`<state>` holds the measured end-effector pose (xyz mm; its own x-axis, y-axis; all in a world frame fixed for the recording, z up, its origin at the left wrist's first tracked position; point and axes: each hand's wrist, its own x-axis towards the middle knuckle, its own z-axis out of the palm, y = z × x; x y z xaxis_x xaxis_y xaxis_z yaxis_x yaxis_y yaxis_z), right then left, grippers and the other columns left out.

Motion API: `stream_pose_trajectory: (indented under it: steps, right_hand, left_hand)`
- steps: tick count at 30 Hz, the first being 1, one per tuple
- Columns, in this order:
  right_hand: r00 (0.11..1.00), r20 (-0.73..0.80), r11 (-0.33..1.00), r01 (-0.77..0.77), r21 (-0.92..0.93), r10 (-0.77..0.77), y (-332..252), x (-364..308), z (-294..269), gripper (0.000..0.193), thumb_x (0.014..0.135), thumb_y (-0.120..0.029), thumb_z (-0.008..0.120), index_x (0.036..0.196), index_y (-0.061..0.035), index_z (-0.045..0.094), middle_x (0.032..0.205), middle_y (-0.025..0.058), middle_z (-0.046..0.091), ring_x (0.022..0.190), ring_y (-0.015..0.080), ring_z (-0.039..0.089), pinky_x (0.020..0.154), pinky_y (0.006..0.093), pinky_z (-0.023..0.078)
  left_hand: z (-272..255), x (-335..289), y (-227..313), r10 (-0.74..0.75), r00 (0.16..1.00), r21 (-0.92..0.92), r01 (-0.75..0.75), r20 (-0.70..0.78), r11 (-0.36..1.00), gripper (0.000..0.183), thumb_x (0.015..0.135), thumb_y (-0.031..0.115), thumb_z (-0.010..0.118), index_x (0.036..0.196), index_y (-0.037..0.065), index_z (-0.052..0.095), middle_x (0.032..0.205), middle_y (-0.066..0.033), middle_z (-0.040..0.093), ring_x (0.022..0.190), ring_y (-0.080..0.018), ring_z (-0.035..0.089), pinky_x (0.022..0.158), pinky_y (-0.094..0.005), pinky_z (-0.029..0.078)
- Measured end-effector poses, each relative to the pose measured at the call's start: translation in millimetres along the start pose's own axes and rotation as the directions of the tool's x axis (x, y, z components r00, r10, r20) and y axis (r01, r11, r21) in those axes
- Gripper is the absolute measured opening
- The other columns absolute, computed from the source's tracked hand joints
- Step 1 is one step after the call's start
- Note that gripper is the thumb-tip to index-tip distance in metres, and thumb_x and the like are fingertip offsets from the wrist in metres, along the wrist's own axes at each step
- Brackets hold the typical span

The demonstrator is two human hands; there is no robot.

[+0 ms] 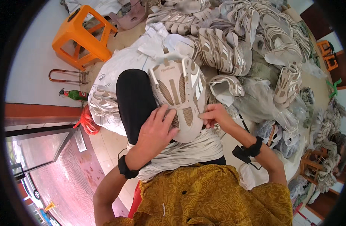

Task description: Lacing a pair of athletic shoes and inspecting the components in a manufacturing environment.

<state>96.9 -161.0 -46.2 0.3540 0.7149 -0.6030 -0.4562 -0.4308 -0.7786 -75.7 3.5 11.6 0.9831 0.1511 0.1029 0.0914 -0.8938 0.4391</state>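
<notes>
A beige and white shoe upper (194,106) with mesh panels lies across my lap, its toe toward me. My left hand (155,128) rests on its left toe side, fingers spread and laid flat. At the right edge of the toe, the fingers of my right hand (215,116) are pinched together; what is between them is too small to make out. Under the toe, a thick bundle of off-white laces (191,150) lies over my lap. My black-clad left knee (133,98) is beside the upper.
Stacks of similar shoe uppers (222,49) cover the work area ahead and to the right, with a single upper (287,86) and clear plastic bags (257,100) among them. At the left are an orange stool (84,37), a green bottle (75,94) and a red bag (90,120).
</notes>
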Motion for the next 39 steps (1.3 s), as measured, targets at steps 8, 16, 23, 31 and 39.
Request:
stream_pose_trajectory:
  steps: [8,16,23,31,39]
  right_hand:
    - [0.837,0.223,0.596,0.519,-0.613,-0.5,15,-53,-2,0.014,0.059,-0.007,0.068,0.072,-0.0036,0.062,0.071,0.0027,0.057,0.065,0.0139,0.056,0.055,0.0242,0.043]
    - [0.855,0.284,0.59,0.508,-0.628,-0.434,13,-44,-7,0.016,0.054,-0.009,0.07,0.065,-0.0057,0.059,0.066,0.0029,0.055,0.059,0.0182,0.056,0.053,0.0292,0.043]
    - [0.922,0.216,0.702,0.384,-0.6,-0.32,8,-41,3,0.016,0.053,-0.005,0.071,0.066,-0.004,0.061,0.064,0.0044,0.055,0.06,0.018,0.055,0.053,0.0282,0.042]
    - [0.866,0.32,0.467,0.482,-0.742,-0.384,7,-43,-4,0.012,0.054,-0.013,0.067,0.062,-0.0104,0.06,0.063,0.0023,0.054,0.064,0.0233,0.055,0.057,0.0339,0.044]
    - [0.491,0.359,0.126,0.71,-0.693,-0.794,-68,-108,-20,0.014,0.057,-0.013,0.068,0.061,-0.0101,0.055,0.064,0.0004,0.051,0.065,0.0218,0.052,0.068,0.0336,0.045]
  left_hand:
    - [2,-3,-2,-0.021,0.999,0.002,0.021,0.026,1.0,0.047,0.072,0.017,0.062,0.113,0.003,0.044,0.115,-0.0161,0.043,0.099,-0.0314,0.048,0.083,-0.0357,0.044]
    - [-18,-8,7,0.022,0.993,-0.106,-0.01,0.114,0.994,0.037,0.073,0.009,0.061,0.107,0.002,0.048,0.106,-0.0157,0.051,0.096,-0.0308,0.051,0.08,-0.0358,0.044]
    - [-39,-18,33,0.132,0.96,-0.292,-0.057,0.246,0.955,0.025,0.075,0.012,0.059,0.098,0.004,0.053,0.087,-0.0115,0.056,0.08,-0.0283,0.055,0.068,-0.0343,0.047]
    - [-64,-9,40,-0.036,0.905,-0.592,0.307,0.423,0.745,0.019,0.081,0.012,0.058,0.096,-0.001,0.058,0.084,-0.007,0.062,0.079,-0.0115,0.059,0.07,-0.024,0.046]
    - [7,-11,65,0.112,0.96,-0.51,0.036,0.257,0.86,0.018,0.079,0.017,0.057,0.089,0.003,0.054,0.067,-0.0138,0.057,0.068,-0.0271,0.059,0.06,-0.0351,0.046]
